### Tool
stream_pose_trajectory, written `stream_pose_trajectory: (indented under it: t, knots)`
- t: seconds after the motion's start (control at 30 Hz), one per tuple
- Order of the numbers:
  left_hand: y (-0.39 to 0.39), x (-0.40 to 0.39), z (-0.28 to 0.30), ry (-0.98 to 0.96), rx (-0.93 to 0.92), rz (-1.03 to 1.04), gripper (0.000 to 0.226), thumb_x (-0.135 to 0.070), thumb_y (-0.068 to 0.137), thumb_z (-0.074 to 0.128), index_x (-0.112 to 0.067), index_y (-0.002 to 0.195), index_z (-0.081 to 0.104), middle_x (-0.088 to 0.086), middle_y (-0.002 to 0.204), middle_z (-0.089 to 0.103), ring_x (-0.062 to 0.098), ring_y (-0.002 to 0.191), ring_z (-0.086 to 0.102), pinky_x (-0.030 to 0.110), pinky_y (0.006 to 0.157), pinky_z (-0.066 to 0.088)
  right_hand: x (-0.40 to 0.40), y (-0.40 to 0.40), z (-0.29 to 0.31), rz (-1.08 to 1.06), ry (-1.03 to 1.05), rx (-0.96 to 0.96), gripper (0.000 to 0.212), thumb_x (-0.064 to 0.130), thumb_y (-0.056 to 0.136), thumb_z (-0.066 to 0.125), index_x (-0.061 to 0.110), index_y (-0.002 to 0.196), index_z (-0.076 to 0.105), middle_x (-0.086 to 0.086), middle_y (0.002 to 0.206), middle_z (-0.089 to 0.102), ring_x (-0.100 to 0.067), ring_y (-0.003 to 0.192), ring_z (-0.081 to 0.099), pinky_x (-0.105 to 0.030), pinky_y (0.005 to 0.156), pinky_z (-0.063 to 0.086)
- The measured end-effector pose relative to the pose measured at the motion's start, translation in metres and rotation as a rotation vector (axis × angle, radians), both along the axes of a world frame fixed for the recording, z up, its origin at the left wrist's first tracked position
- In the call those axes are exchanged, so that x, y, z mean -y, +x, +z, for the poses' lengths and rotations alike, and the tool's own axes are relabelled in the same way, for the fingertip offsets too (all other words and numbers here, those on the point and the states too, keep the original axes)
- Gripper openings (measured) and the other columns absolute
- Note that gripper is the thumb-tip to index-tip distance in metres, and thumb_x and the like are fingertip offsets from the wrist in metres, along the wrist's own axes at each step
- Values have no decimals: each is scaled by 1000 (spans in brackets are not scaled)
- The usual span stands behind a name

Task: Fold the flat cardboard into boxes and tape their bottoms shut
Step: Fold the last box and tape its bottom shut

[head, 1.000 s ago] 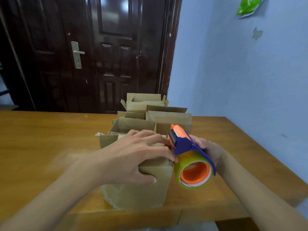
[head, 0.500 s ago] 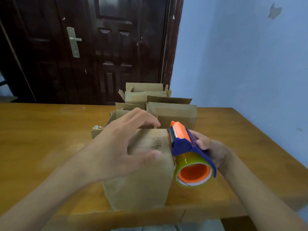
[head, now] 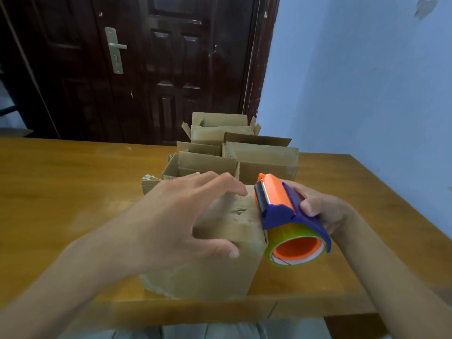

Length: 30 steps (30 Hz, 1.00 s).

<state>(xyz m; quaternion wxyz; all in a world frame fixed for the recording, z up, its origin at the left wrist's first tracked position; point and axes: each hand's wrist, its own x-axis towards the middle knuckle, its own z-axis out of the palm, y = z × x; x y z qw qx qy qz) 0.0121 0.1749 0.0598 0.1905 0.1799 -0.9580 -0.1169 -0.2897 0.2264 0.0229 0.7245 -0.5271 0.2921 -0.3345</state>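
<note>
Right hand [head: 325, 211] held the orange-and-blue tape dispenser [head: 286, 216]; beside that grip, the left hand [head: 178, 221], spread wide, steadied the brown cardboard box [head: 220, 270]. Tape might wrinkle if flaps shifted.

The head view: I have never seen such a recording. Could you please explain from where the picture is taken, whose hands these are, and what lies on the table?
The camera sits on a person's head and looks forward and down, so both hands are that person's own. No machine is involved. On the wooden table stands a closed cardboard box. The left hand is over its top, fingers spread; whether it touches is unclear. The right hand grips a tape dispenser, blue and orange, at the box's right edge. Behind stand several open cardboard boxes, then a dark door.
</note>
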Motion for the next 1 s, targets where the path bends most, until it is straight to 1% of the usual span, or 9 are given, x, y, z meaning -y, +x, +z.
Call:
stream_pose_trajectory:
  t: [0.17, 0.3, 0.47, 0.57, 0.67, 0.73, 0.8, 0.9, 1.0]
  knots:
    - [-1, 6, -2, -14, 22, -37, 72, -89, 78, 59, -63, 142, 36, -32, 146, 47, -2, 129, 49, 11, 96, 38, -1, -2, 4, -35, 9, -53, 65, 43, 80, 88, 29, 138, 62, -4, 126, 71, -23, 110, 72, -33, 88, 63]
    - [-1, 9, -5, -57, 26, -40, 66, -92, 79, 50, -68, 140, 42, -34, 151, 40, -5, 136, 39, 13, 96, 31, 0, -3, 2, -39, 23, -47, 66, 43, 80, 89, 31, 139, 62, -4, 126, 71, -23, 110, 72, -32, 87, 63]
    - [0, 12, -9, -92, 27, -53, 56, -86, 84, 51, -62, 135, 54, -29, 150, 40, -6, 125, 41, 12, 89, 36, 2, -5, 2, -15, 20, -44, 68, 40, 82, 88, 27, 142, 59, -8, 128, 69, -25, 112, 71, -34, 89, 62]
    - [-2, 12, -10, -88, 16, -100, 47, -75, 91, 56, -52, 132, 60, -30, 158, 34, -1, 135, 43, 21, 99, 41, 3, -6, 2, 19, 24, -22, 67, 36, 85, 86, 22, 143, 56, -11, 128, 68, -26, 113, 71, -35, 89, 62]
    - [-3, 13, -12, -125, 12, -146, 46, -71, 97, 52, -45, 133, 62, -32, 162, 34, 5, 156, 23, 25, 122, 28, 2, -7, 2, 23, 30, -22, 66, 36, 85, 86, 22, 143, 57, -9, 128, 69, -26, 113, 71, -35, 90, 62]
    - [-3, 11, -13, -143, 27, -114, 48, -72, 98, 47, -43, 134, 61, -32, 157, 42, 8, 159, 18, 40, 122, 34, 1, -7, 1, 21, 33, -16, 66, 35, 85, 86, 22, 142, 57, -9, 127, 69, -25, 112, 71, -35, 90, 62]
    - [-3, 8, -14, -191, 40, -99, 47, -69, 101, 46, -40, 135, 59, -25, 153, 51, 13, 157, 27, 54, 116, 44, 0, -8, -2, 24, 38, 5, 66, 34, 85, 85, 21, 143, 57, -10, 128, 69, -26, 113, 71, -35, 90, 62]
    - [-4, 3, -15, -250, 61, -88, 50, -64, 103, 44, -37, 144, 52, -18, 151, 55, 13, 152, 38, 55, 115, 46, -2, -9, -6, 5, 43, 15, 65, 35, 85, 86, 24, 142, 58, -8, 128, 69, -25, 113, 71, -33, 89, 62]
    - [-2, 2, -15, -224, 81, -94, 58, -63, 104, 41, -38, 156, 43, -19, 158, 48, 11, 152, 38, 56, 118, 42, -3, -8, -11, 21, 47, 55, 63, 34, 87, 84, 23, 143, 57, -7, 129, 69, -24, 114, 71, -32, 89, 62]
